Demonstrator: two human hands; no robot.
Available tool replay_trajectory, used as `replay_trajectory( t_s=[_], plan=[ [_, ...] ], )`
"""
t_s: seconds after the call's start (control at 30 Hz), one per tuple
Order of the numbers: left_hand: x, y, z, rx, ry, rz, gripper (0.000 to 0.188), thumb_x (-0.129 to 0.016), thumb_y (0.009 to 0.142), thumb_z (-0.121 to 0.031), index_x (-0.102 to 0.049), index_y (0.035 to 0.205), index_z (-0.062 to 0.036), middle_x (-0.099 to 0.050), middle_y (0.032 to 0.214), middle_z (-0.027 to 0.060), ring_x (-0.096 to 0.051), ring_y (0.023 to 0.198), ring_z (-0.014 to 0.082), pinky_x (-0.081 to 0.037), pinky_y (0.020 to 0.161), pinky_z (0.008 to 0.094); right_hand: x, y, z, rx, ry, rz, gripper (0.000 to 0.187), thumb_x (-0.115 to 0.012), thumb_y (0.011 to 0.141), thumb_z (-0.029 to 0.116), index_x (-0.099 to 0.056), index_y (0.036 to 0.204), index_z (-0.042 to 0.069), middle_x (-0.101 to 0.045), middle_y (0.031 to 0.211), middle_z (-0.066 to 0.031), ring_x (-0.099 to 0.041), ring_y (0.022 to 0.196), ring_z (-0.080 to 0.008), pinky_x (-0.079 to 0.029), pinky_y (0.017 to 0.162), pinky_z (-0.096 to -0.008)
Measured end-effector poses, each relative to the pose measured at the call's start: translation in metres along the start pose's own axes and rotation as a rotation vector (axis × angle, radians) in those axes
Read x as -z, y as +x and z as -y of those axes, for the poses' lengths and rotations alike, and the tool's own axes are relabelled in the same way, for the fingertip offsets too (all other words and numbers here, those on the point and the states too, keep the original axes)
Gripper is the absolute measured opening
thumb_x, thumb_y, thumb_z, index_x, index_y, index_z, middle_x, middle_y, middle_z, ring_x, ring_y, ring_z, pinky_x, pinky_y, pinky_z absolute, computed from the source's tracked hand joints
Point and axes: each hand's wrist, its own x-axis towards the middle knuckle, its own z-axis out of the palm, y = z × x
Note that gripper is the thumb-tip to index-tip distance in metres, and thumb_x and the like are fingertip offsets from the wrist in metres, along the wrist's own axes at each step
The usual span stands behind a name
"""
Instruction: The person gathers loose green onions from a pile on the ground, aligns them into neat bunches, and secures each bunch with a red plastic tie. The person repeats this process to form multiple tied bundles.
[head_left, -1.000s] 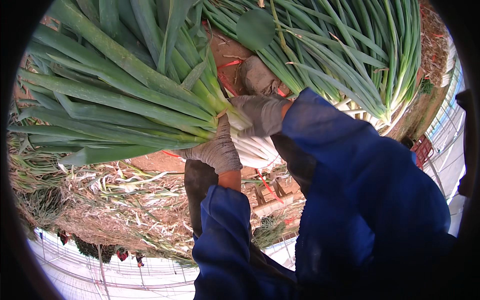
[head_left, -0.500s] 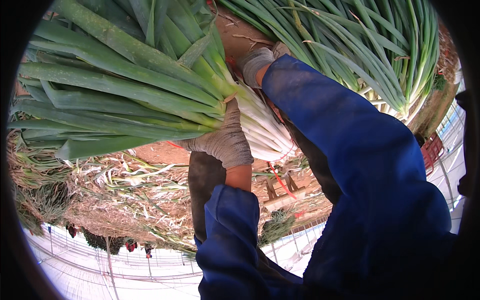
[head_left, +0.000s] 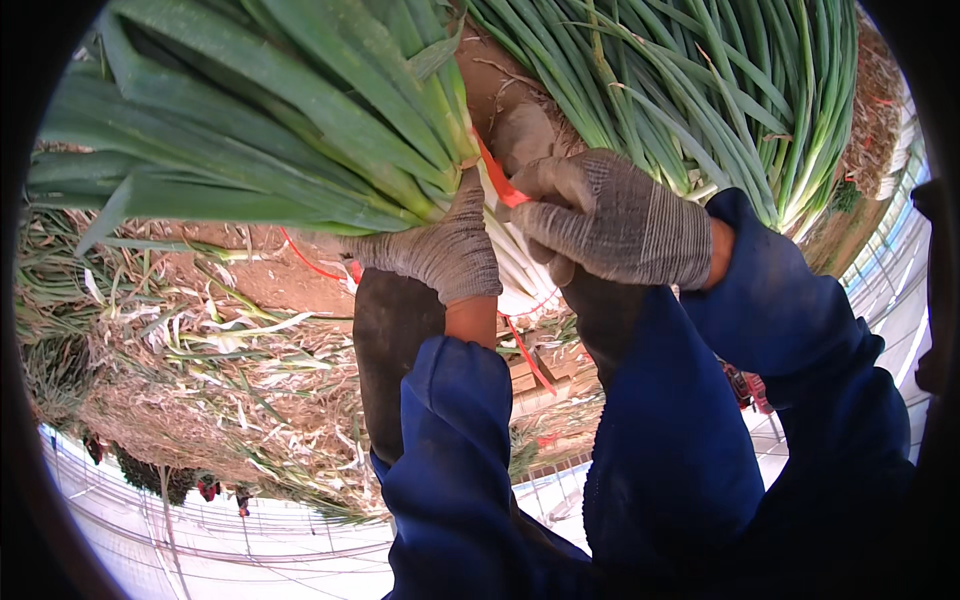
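A thick bundle of long green onions [head_left: 310,130] lies before me, its leaves fanning to the upper left and its white stalks pointing to the lower right. My left hand [head_left: 445,245], in a grey knitted glove, is closed round the bundle where the green turns white. My right hand [head_left: 620,215], gloved likewise, pinches a red plastic strap [head_left: 500,175] at the bundle's right side. The strap's upper part runs behind the leaves. Another red tie [head_left: 530,355] goes round the white ends, with a loose tail hanging down.
More green onions [head_left: 720,100] lie in a heap at the upper right. Loose leaves and trimmings [head_left: 230,350] litter the soil at left. A small wooden stool-like object [head_left: 540,395] sits beyond my legs. A reddish crate [head_left: 745,390] stands at right.
My right hand has come from beyond the bundle back toward me, and the red strap now shows stretched in its fingers. My left hand keeps its hold; the leaves have shifted slightly upward.
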Motion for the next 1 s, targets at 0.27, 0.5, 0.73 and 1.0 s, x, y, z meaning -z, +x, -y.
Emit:
replay_trajectory(
  t_s=[0.27, 0.5, 0.73, 1.0],
  plan=[
    [0.020, 0.008, -0.007, 0.207, -0.363, -0.108, 0.088, -0.073, 0.079, -0.030, -0.019, 0.145, -0.0050, -0.033, 0.139, 0.0172, -0.038, 0.126, 0.0301, -0.038, 0.106, 0.0385, -0.077, 0.068, 0.046, 0.137, -0.672, -0.054, 0.040, -0.063, 0.089, 0.035, -0.063, 0.094, -0.004, -0.064, 0.071, -0.0192, -0.065, 0.060, -0.0278, -0.051, 0.059, -0.0370],
    [0.040, 0.001, 0.008, 0.160, 0.028, 0.146, 0.099, -0.074, 0.074, -0.024, -0.013, 0.148, -0.0014, -0.023, 0.146, 0.0234, -0.031, 0.134, 0.0347, -0.028, 0.112, 0.0381, -0.083, 0.111, 0.045, -0.239, -0.400, -0.104, 0.047, -0.073, 0.083, 0.040, -0.062, 0.059, 0.002, -0.055, 0.047, -0.0072, -0.052, 0.038, -0.0130, -0.041, 0.039, -0.0285],
    [0.105, 0.021, 0.044, 0.379, -0.337, 0.410, 0.069, -0.065, 0.085, 0.002, -0.029, 0.144, 0.0055, -0.050, 0.133, 0.0211, -0.051, 0.121, 0.0223, -0.043, 0.101, 0.0286, -0.085, 0.105, 0.034, -0.330, -0.444, -0.187, 0.053, -0.072, 0.083, 0.047, -0.062, 0.057, 0.002, -0.050, 0.042, -0.0050, -0.047, 0.033, -0.0115, -0.038, 0.034, -0.0271],
    [0.114, 0.035, 0.027, 0.304, -0.019, 0.353, 0.042, -0.073, 0.081, -0.015, -0.063, 0.117, 0.0045, -0.063, 0.110, 0.0168, -0.063, 0.100, 0.0251, -0.048, 0.089, 0.0315, -0.094, 0.100, 0.037, -0.363, -0.411, -0.261, 0.055, -0.071, 0.084, 0.045, -0.060, 0.055, 0.000, -0.049, 0.041, -0.0058, -0.046, 0.031, -0.0110, -0.036, 0.033, -0.0270]
  ],
)
